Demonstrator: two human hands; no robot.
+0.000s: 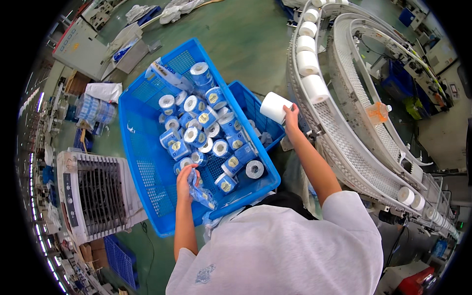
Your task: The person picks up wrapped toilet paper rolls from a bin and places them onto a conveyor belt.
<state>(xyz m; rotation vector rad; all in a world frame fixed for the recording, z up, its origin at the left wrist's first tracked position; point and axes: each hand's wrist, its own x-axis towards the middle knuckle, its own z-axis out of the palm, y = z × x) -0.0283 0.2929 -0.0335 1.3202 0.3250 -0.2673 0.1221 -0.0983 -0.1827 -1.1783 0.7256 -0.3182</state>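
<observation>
My right hand grips a bare white toilet paper roll, held out between the large crate and the conveyor. A crumpled blue plastic wrapper hangs from my closed left hand, over the near part of the large blue crate. Inside that crate lie many toilet paper rolls in blue and white wrappers, jumbled at various angles. A smaller blue crate stands against its right side, below the roll in my right hand. Part of its contents is hidden.
A curved conveyor runs along the right, with a row of bare white rolls on its far stretch. An orange bottle sits on the conveyor structure. An air cooler stands left of the large crate. Packed rolls lie behind the cooler.
</observation>
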